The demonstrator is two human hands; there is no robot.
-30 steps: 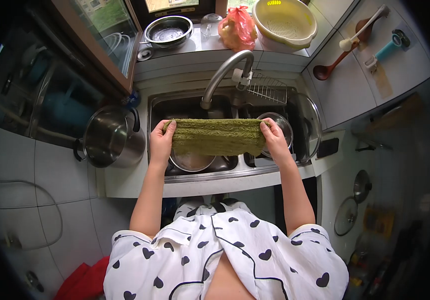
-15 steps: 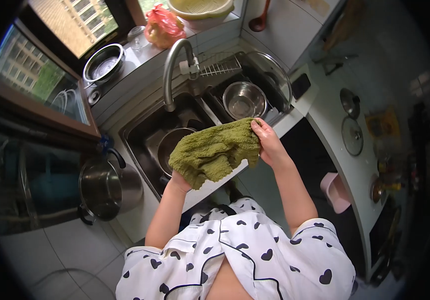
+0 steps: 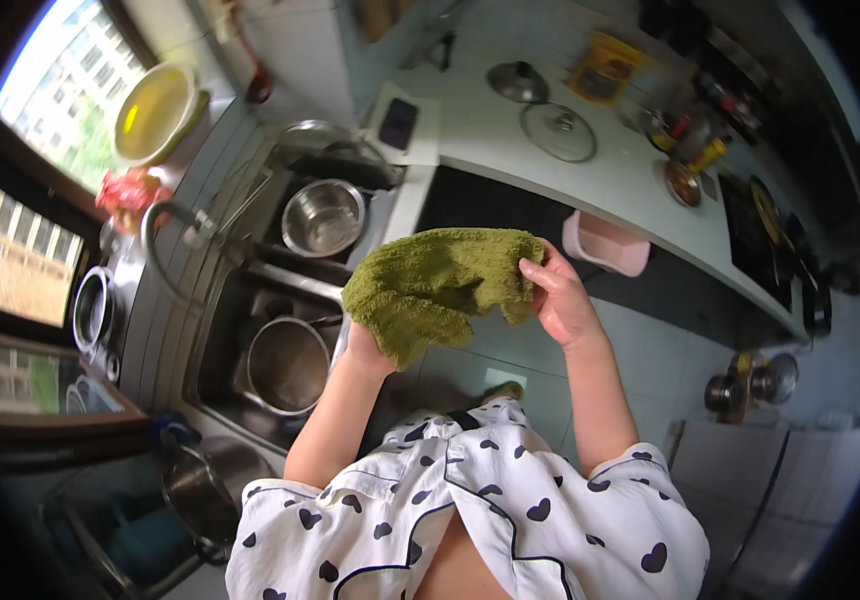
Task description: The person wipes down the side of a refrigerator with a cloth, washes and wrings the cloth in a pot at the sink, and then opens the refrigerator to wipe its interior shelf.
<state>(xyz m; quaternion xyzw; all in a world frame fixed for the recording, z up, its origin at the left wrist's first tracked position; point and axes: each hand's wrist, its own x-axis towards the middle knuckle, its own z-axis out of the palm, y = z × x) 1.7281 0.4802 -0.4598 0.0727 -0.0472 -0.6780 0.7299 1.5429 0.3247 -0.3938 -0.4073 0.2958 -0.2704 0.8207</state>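
A fluffy olive-green cloth (image 3: 440,280) hangs between my two hands in front of my body, folded and sagging in the middle. My left hand (image 3: 368,348) grips its lower left end, with the fingers mostly hidden beneath the fabric. At the cloth's right end, my right hand (image 3: 557,295) pinches the edge, thumb on top. Left of the cloth, a metal pot (image 3: 290,366) stands in the near sink basin (image 3: 212,375). A steel bowl (image 3: 323,218) sits in the far basin.
A curved faucet (image 3: 157,250) reaches over the sink. On the white counter (image 3: 470,110) are a phone (image 3: 399,124), a glass lid (image 3: 559,132) and a metal lid (image 3: 518,82). A pink bin (image 3: 605,243) hangs at the counter's front. A large pot (image 3: 212,490) stands at lower left.
My view and body have turned to the right, away from the sink and toward the counter. Both hands keep hold of the cloth, which has swung along with me.
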